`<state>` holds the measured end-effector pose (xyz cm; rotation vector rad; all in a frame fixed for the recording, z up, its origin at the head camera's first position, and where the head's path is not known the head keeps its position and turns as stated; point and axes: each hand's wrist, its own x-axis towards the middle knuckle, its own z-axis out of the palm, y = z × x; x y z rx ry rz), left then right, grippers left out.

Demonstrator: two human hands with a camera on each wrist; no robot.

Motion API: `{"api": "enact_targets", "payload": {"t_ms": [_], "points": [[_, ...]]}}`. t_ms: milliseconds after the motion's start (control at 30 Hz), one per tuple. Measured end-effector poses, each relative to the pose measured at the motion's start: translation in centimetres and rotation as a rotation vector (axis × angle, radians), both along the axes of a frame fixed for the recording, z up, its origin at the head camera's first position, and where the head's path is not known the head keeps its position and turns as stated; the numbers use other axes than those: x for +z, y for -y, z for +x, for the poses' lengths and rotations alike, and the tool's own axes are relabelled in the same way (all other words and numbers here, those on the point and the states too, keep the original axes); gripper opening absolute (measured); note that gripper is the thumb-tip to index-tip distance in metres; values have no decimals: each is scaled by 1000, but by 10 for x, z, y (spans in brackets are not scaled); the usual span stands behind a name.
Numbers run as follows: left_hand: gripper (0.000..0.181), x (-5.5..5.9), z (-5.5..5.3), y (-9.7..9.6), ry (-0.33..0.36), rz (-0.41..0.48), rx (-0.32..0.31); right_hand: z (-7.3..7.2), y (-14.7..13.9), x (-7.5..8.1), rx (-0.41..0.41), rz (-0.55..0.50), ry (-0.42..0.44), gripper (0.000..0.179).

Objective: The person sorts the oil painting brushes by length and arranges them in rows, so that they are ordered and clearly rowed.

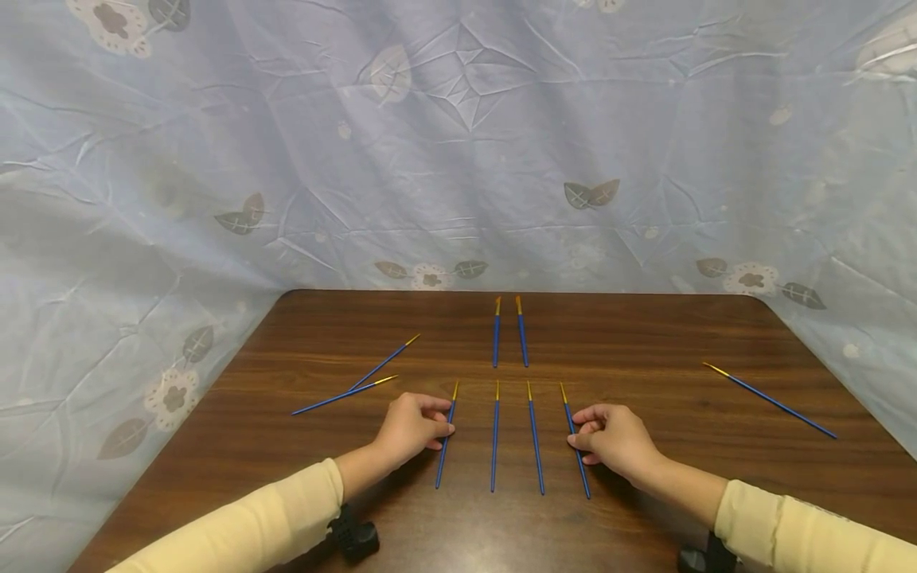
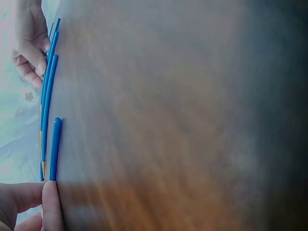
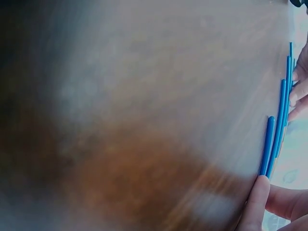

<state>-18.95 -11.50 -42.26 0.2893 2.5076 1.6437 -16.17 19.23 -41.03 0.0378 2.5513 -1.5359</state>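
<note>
My left hand (image 1: 411, 428) pinches a slim blue paintbrush (image 1: 441, 468) with a yellow tip, between thumb and fingers, low at the table. On the other side, my right hand (image 1: 619, 442) holds a matching paintbrush (image 1: 583, 473) the same way. Between them lie two more paintbrushes, one left of centre (image 1: 494, 446) and one right of it (image 1: 536, 446), roughly parallel with tips pointing away. In the left wrist view the blue end of the held brush (image 2: 56, 144) sticks out past the thumb; the right wrist view shows the same for the other brush (image 3: 268, 144).
Two wider-tipped paintbrushes, a left one (image 1: 496, 341) and a right one (image 1: 523, 341), lie near the back edge. At left, one thin brush (image 1: 380, 366) meets another (image 1: 325, 401). A single brush (image 1: 777, 406) lies slanted at right. Patterned cloth (image 1: 458, 183) hangs around the wooden table (image 1: 630, 334).
</note>
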Motion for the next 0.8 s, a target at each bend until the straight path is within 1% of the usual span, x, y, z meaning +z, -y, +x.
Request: {"api": "enact_targets", "payload": {"t_ms": [200, 533, 800], "points": [[32, 0, 0, -1, -5, -6, 4, 0, -1, -1, 15, -3, -12, 32], [33, 1, 1, -1, -5, -18, 10, -1, -1, 0, 18, 0, 3, 32], [33, 2, 1, -3, 8, -12, 21, -3, -1, -2, 8, -31, 21, 32]]}}
